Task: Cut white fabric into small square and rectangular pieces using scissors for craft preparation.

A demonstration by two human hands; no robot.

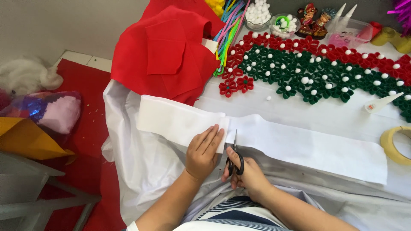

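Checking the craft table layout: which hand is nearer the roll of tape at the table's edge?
Right. The right hand works the scissors on the white felt strip, on the side toward the tape roll; the left hand presses the felt farther away.

A long felt strip [299,147] lay across the bench [325,114], running left to right along its near edge. The left hand [203,152] pressed flat on the strip left of its middle. Just right of that hand, the right hand [244,173] held scissors [235,156] upright, blades on the strip. Behind the strip's left end lay a pile of folded fabric [167,51]. Behind the strip's right half spread a mat of felt flowers [317,68], with a glue bottle [382,103] between mat and strip. A tape roll [391,145] sat at the strip's right end. Bowls of pompoms [269,19] stood behind the mat.
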